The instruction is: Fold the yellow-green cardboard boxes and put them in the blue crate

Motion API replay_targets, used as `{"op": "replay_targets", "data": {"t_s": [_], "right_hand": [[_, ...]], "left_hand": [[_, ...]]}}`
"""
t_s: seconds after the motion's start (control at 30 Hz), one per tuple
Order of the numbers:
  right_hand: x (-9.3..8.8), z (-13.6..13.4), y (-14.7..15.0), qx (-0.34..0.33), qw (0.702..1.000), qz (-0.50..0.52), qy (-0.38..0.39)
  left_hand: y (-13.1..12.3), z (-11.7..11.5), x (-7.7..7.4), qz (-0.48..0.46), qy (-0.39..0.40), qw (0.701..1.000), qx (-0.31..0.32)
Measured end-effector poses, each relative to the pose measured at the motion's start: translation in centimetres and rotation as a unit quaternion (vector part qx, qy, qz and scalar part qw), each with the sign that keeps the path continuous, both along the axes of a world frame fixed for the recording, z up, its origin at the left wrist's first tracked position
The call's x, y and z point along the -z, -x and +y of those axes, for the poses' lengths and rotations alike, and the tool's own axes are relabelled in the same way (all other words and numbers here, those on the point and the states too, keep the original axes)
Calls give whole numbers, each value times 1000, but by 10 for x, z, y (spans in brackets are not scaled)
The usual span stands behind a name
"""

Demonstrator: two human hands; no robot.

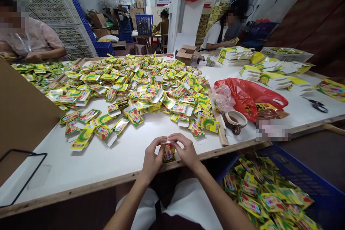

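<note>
A small yellow and red box (pixel 169 153) stands upright at the table's front edge, its top flap between my fingertips. My left hand (pixel 154 155) is closed on its left side, thumb and forefinger at the top. On the other side my right hand (pixel 185 150) pinches the same box, and the fingertips of both hands meet above it. Beyond them spreads a large heap of similar small boxes (pixel 134 115), some with white end flaps sticking out.
Right of the heap are a wooden strip (pixel 221 133), a cup (pixel 236 118), a red plastic bag (pixel 242 93), scissors (pixel 318 105) and stacked flat cartons (pixel 234 55). A blue crate (pixel 296 172) of packets stands lower right. Cardboard (pixel 24 115) rises at left. Other people sit around.
</note>
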State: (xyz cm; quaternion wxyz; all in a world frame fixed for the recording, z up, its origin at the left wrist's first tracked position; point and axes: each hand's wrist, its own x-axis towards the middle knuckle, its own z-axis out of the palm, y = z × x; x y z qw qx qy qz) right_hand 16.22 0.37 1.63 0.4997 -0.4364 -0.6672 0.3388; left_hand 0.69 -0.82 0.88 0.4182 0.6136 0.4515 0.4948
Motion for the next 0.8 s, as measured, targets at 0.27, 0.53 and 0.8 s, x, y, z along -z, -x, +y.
{"op": "replay_targets", "data": {"t_s": [0.27,0.53,0.8], "right_hand": [[-8,-1,9,41,999,-16,-2],[-6,1,8,34,999,-32,27],[-24,-27,-47,136,988,-70,13]], "left_hand": [[-1,2,-11,24,29,998,-41],[-1,0,-8,12,38,999,-36],[38,22,-3,121,-15,991,-49]]}}
